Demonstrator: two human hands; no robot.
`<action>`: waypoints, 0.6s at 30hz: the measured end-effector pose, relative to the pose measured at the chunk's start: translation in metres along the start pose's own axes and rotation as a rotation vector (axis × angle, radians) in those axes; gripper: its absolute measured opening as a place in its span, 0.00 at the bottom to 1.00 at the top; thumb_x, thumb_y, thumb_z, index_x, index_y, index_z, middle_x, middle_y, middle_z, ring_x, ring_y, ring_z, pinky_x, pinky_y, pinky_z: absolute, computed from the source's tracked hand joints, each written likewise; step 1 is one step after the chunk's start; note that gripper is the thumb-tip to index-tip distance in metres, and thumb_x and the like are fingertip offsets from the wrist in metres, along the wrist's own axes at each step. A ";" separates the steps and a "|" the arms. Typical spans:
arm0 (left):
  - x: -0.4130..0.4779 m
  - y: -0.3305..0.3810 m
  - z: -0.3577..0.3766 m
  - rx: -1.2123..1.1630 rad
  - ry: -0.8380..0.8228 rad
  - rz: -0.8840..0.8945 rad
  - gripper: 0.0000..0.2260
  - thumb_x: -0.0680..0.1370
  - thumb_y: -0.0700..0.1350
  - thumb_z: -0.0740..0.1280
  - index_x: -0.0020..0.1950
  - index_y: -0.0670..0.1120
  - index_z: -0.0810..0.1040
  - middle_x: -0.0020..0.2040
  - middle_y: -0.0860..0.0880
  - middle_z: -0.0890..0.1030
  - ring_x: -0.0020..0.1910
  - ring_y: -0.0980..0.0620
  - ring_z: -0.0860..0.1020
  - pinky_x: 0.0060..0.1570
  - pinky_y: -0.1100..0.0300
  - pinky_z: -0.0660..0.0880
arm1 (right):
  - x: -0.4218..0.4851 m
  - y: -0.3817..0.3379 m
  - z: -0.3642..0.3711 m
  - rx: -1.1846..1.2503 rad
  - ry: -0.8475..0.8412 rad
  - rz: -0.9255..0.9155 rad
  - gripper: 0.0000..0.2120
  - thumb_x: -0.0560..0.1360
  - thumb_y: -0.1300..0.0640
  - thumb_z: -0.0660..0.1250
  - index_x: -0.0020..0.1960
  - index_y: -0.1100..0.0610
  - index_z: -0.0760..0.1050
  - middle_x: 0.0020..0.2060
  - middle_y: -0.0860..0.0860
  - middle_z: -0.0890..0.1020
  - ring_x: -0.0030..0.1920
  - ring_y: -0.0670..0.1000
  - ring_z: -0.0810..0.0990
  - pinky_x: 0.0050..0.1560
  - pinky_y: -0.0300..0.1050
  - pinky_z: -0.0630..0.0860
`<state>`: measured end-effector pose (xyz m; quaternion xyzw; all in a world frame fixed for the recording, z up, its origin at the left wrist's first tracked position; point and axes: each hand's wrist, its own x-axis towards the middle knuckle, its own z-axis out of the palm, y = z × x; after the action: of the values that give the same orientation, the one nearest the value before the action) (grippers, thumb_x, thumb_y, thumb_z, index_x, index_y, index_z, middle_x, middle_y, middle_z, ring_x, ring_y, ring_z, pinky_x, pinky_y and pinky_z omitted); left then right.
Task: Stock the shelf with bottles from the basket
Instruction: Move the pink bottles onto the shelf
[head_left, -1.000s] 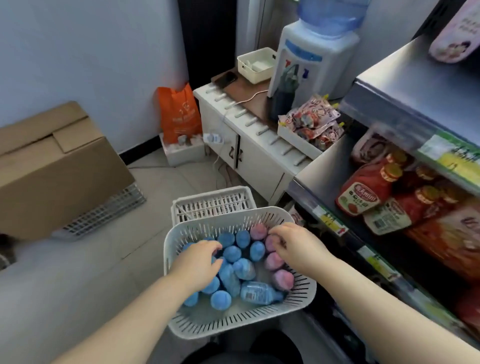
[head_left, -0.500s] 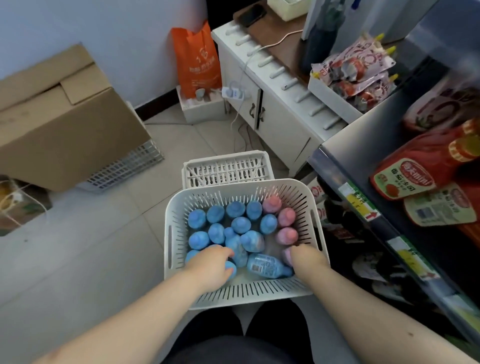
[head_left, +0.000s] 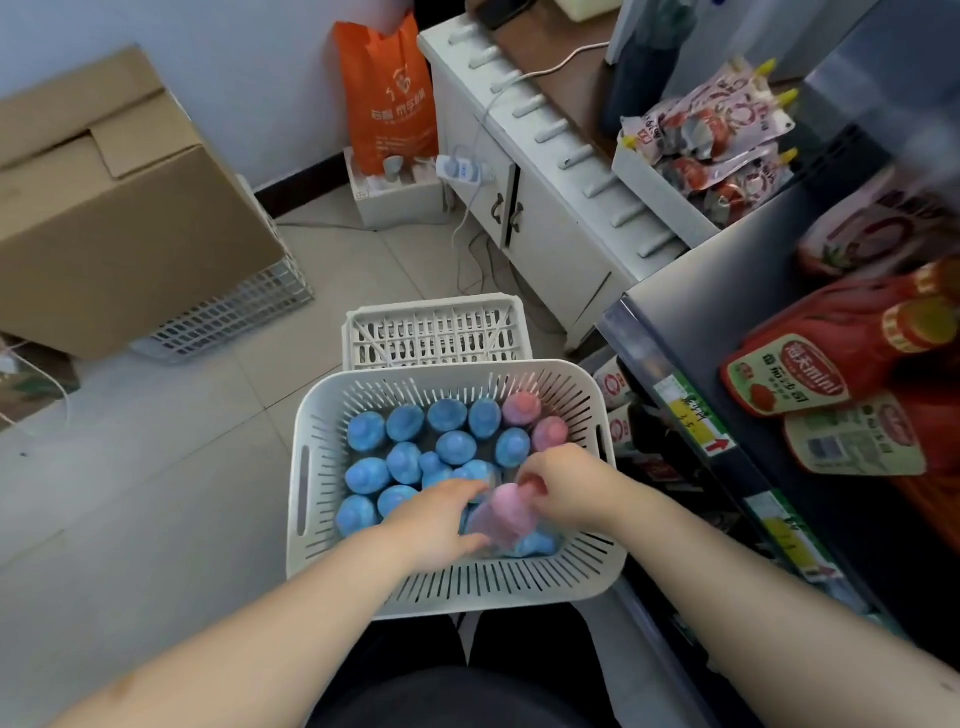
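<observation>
Since the earlier frame the right hand (head_left: 566, 486) and left hand (head_left: 441, 517) have met over the near side of the basket (head_left: 322, 410), with a pink bottle (head_left: 506, 512) raised between them. Tiled floor (head_left: 156, 493) lies under the basket. The shelf (head_left: 727, 270) stands to its right, a cardboard box (head_left: 114, 208) far left, a white desk (head_left: 561, 208) beyond. Blue bottles (head_left: 405, 423) fill the basket. The right hand pinches the pink bottle; the left hand's grip cannot be told.

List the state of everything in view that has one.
pink bottle: raised above the others, tilted, blurred
right hand: fingers curled round its cap
left hand: against the bottle, grip unclear
basket: mostly full
blue bottles: upright in the basket
cabinet doors: shut
cardboard box: flaps closed
ketchup bottles: lying on the shelf
</observation>
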<state>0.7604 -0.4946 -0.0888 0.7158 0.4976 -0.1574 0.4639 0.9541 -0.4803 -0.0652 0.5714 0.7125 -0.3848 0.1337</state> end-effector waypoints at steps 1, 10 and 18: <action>0.002 0.001 0.000 -0.055 -0.011 -0.003 0.32 0.74 0.57 0.68 0.75 0.54 0.60 0.71 0.53 0.68 0.66 0.53 0.70 0.65 0.58 0.67 | -0.003 -0.003 -0.008 0.076 -0.009 -0.030 0.11 0.73 0.56 0.62 0.53 0.53 0.80 0.44 0.50 0.82 0.45 0.50 0.78 0.45 0.39 0.71; -0.002 -0.026 -0.016 -0.673 0.127 -0.194 0.18 0.69 0.49 0.76 0.54 0.52 0.74 0.49 0.53 0.81 0.48 0.55 0.80 0.51 0.59 0.77 | 0.045 0.026 0.019 0.300 0.070 0.197 0.17 0.75 0.49 0.65 0.63 0.52 0.74 0.55 0.53 0.79 0.54 0.53 0.78 0.56 0.45 0.73; -0.022 -0.055 -0.028 -1.134 0.228 -0.282 0.19 0.68 0.45 0.76 0.57 0.48 0.76 0.53 0.43 0.83 0.52 0.43 0.82 0.57 0.40 0.76 | 0.063 0.038 0.063 -0.181 -0.053 0.357 0.17 0.81 0.55 0.53 0.67 0.56 0.69 0.65 0.59 0.70 0.62 0.61 0.73 0.62 0.53 0.71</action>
<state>0.6962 -0.4798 -0.0871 0.2958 0.6410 0.1508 0.6920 0.9537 -0.4775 -0.1620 0.6640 0.6276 -0.3044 0.2694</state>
